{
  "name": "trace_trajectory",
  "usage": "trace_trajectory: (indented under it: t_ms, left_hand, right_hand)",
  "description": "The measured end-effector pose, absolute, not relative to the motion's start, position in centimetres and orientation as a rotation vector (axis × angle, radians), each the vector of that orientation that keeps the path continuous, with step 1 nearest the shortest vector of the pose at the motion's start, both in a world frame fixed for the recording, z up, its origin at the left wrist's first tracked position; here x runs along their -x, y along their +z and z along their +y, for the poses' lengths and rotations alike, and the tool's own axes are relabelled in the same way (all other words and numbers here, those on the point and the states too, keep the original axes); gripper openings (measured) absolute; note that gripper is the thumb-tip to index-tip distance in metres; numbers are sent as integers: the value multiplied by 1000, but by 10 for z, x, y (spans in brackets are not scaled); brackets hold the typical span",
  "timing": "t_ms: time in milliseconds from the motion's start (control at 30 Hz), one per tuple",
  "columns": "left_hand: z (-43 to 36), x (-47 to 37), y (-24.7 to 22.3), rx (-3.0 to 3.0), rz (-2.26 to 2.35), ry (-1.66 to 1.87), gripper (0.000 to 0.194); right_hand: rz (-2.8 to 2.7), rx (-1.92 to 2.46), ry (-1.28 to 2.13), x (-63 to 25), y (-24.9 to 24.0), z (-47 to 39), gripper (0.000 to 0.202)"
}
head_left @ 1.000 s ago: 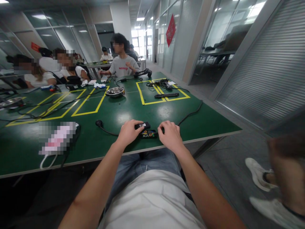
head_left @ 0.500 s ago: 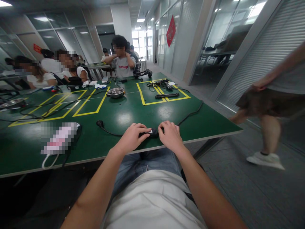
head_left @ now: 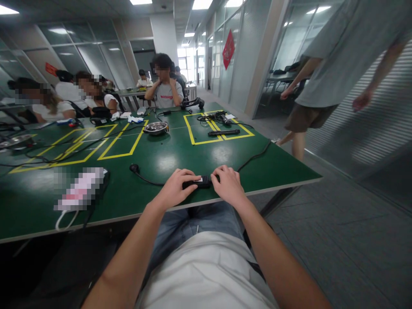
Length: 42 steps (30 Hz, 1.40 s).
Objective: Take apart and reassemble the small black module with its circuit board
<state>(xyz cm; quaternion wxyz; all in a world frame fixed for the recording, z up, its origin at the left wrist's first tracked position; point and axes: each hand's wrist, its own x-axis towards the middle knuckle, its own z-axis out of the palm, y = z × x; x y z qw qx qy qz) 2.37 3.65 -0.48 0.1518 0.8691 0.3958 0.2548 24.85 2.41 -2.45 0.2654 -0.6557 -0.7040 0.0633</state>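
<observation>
A black power adapter (head_left: pixel 203 182) with a white label and a ribbed end lies near the front edge of the green table (head_left: pixel 154 167). My left hand (head_left: pixel 178 185) is closed around its left part, thumb on the near side and fingers over the top. At the adapter's right end, my right hand (head_left: pixel 228 183) pinches the black cable (head_left: pixel 254 158), which runs off to the right behind it. How the cable meets the adapter is hidden by the fingers. Left of my left hand, a cord leads to a black plug (head_left: pixel 134 168) lying on the table.
A blurred-out pink and white item (head_left: pixel 80 191) lies to the left. Farther back are a metal bowl (head_left: pixel 156 128), a black bar (head_left: pixel 223 133) and coiled cables (head_left: pixel 212 118) within yellow tape. People sit across the table; a person (head_left: pixel 337 77) walks on the right.
My hands keep their grip with barely any shift. The walking person on the right has moved farther away, up along the aisle. The seated person opposite has lowered their arms slightly.
</observation>
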Motion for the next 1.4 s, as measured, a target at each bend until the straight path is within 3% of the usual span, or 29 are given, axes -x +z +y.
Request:
trace_trajectory:
  t_ms: [267, 467, 733, 1033, 1400]
  left_hand:
    - [37, -25, 4, -2438, 1154, 673, 32]
    - [45, -27, -3, -2289, 1536, 960, 28]
    - [42, -28, -7, -2385, 1663, 864, 20]
    - [24, -35, 7, -2523, 2057, 220, 54]
    - [28, -33, 8, -2326, 2060, 306, 54]
  right_hand:
    - [-1924, 1791, 140, -247, -24, 23, 27]
    - [-1931, 1765, 143, -247, -22, 21, 28]
    - [-1891, 1812, 145, -242, -19, 19, 37]
    - [-1840, 1809, 100, -240, -20, 18, 37]
    - [-1773, 1715, 101, -245, -30, 23, 37]
